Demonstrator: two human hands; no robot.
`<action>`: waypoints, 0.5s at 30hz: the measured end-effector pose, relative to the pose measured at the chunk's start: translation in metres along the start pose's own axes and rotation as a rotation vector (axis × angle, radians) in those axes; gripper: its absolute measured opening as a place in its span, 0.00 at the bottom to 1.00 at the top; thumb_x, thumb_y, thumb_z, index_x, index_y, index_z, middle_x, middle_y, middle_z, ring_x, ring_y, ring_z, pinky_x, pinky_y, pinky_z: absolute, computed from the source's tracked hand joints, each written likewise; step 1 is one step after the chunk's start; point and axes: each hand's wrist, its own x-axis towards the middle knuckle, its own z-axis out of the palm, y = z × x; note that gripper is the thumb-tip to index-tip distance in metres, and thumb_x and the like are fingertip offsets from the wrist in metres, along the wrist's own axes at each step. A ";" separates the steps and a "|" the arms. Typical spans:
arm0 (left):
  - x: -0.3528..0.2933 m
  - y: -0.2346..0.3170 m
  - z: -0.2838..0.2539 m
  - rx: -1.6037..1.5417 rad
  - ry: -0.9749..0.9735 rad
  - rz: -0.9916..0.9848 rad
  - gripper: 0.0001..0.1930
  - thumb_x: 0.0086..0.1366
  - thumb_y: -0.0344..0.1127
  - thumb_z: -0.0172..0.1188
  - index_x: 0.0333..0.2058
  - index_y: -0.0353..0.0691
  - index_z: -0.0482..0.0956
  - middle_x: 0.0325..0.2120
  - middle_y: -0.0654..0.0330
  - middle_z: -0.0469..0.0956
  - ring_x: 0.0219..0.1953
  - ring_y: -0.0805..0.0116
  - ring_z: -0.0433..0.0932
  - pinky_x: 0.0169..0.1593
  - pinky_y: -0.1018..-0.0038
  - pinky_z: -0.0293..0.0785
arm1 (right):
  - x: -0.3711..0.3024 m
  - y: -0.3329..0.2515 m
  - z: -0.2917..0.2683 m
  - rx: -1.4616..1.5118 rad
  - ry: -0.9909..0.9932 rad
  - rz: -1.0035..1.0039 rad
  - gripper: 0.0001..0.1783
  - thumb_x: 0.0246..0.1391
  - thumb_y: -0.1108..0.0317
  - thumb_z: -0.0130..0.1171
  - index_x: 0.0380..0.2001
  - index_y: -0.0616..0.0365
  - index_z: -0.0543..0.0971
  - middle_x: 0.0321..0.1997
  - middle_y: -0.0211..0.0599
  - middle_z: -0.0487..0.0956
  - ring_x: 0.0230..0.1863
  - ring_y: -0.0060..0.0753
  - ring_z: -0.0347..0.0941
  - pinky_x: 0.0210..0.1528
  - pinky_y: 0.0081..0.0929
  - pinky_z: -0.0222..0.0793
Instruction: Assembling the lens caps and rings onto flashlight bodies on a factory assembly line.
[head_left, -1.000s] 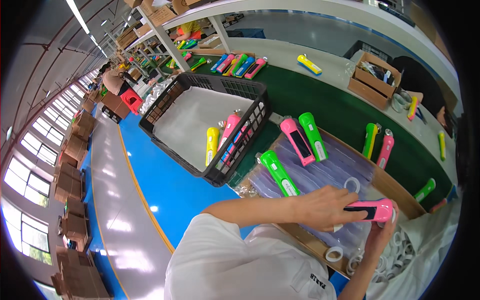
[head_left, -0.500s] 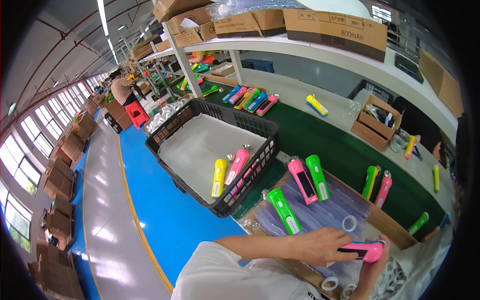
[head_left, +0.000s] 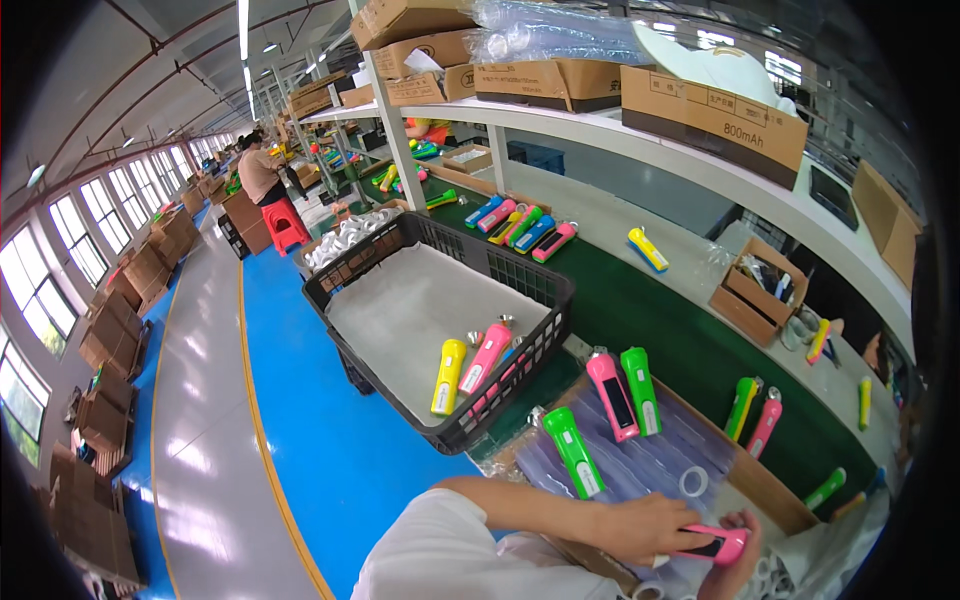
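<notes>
Both hands are on one pink flashlight (head_left: 728, 545) with a dark panel, low at the right. My left hand (head_left: 640, 528) reaches over it from the left, fingers pressed on the body. My right hand (head_left: 738, 570) wraps round its other end. Beneath them an open carton holds clear plastic sleeves (head_left: 640, 450) and white rings (head_left: 693, 482). A green flashlight (head_left: 573, 455), another pink flashlight (head_left: 612, 395) and a second green flashlight (head_left: 641, 390) lie on the sleeves.
A black basket (head_left: 450, 437), grey-lined, holds a yellow flashlight (head_left: 448, 376) and pink ones at its near end. Several flashlights lie on the green belt (head_left: 640, 310). A shelf (head_left: 590, 118) with cartons hangs above. Down the aisle, a person (head_left: 262, 175) is beside a red stool (head_left: 285, 227).
The view has tilted, so the basket and shelf sit lower and further right in the picture. Both hands still grip the pink flashlight, now slightly lower and further left in the picture.
</notes>
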 end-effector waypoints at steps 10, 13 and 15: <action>0.009 -0.035 -0.024 0.086 -0.010 -0.127 0.31 0.50 0.31 0.66 0.56 0.44 0.71 0.43 0.52 0.76 0.39 0.53 0.78 0.42 0.66 0.76 | 0.059 -0.002 0.008 0.223 -0.092 -0.088 0.17 0.62 0.62 0.42 0.37 0.63 0.76 0.44 0.46 0.78 0.44 0.36 0.76 0.52 0.32 0.69; 0.025 -0.046 -0.010 0.373 -0.098 -0.073 0.33 0.44 0.30 0.65 0.54 0.48 0.73 0.45 0.53 0.74 0.36 0.55 0.77 0.38 0.63 0.77 | 0.076 0.038 -0.007 0.541 -0.128 0.334 0.20 0.64 0.56 0.42 0.40 0.62 0.76 0.44 0.39 0.78 0.45 0.30 0.74 0.50 0.28 0.68; 0.027 -0.064 -0.003 0.185 -0.027 -0.048 0.30 0.46 0.28 0.68 0.52 0.44 0.75 0.45 0.51 0.76 0.42 0.53 0.78 0.43 0.67 0.77 | 0.076 0.024 -0.015 0.505 -0.132 0.379 0.24 0.65 0.51 0.40 0.43 0.61 0.76 0.47 0.37 0.76 0.46 0.28 0.73 0.51 0.27 0.67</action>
